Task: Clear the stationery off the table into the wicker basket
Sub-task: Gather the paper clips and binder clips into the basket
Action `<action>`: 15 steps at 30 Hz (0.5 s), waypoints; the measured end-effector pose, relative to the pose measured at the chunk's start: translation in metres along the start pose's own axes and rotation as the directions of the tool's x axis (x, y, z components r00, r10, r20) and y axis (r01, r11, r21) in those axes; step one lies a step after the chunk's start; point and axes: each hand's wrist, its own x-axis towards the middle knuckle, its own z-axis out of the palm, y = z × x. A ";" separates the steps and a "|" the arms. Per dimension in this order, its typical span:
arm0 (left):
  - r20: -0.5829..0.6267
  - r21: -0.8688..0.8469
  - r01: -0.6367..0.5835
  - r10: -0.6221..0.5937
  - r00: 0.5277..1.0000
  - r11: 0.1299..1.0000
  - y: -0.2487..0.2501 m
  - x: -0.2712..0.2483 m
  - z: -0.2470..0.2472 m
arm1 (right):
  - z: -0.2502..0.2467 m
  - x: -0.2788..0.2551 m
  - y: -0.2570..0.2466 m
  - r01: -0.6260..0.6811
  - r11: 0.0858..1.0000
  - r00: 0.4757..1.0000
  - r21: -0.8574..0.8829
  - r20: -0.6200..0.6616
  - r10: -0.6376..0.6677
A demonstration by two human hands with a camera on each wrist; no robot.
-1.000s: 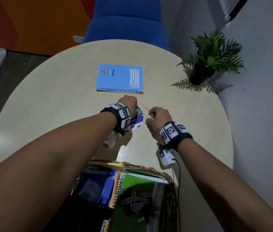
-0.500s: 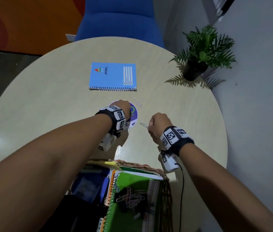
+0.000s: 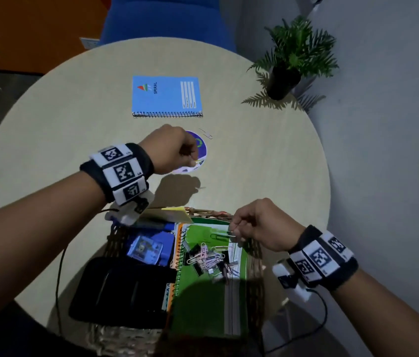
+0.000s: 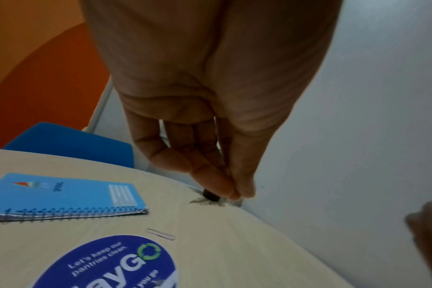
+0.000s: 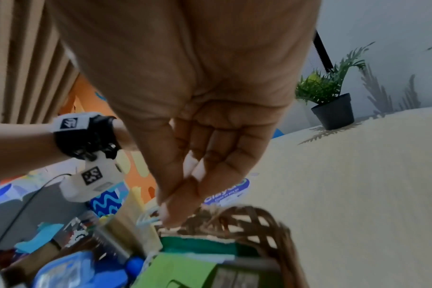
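Right hand (image 3: 260, 225) pinches a silver wire paperclip (image 3: 230, 234), now over the brown wicker basket (image 3: 256, 256) at 6 o'clock instead of the round beige bench (image 3: 267, 163). Left hand (image 3: 172, 150), fingertips pinched together, hovers over a round purple "GO" sticker (image 4: 116, 263). Blue "SPIRAL" notebook (image 3: 166, 99) sits at 12.

- We see a blue spiral notebook (image 3: 166, 97) lying flat near the table's far edge
- A paper clip (image 3: 206, 134) lies toward the table's middle
- Our wicker basket (image 3: 256, 256) sits at the near edge, holding notebooks and clips
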 end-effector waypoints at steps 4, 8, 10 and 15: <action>0.040 -0.048 -0.047 0.049 0.998 0.998 0.017 -0.044 0.018 | 0.002 -0.001 0.004 -0.014 0.989 0.998 -0.148 -0.067 0.004; 0.188 0.046 -0.109 0.098 0.977 0.993 0.048 -0.086 0.041 | -0.019 0.033 -0.002 -0.002 0.998 0.976 -0.066 -0.219 -0.012; 0.224 0.094 -0.185 0.160 0.961 0.978 0.060 -0.100 0.051 | -0.031 0.068 -0.003 -0.011 0.992 0.967 -0.123 -0.255 -0.021; 0.373 0.212 -0.266 0.174 0.911 0.940 0.075 -0.109 0.069 | -0.053 0.172 -0.009 -0.133 0.944 0.959 -0.301 -0.278 0.046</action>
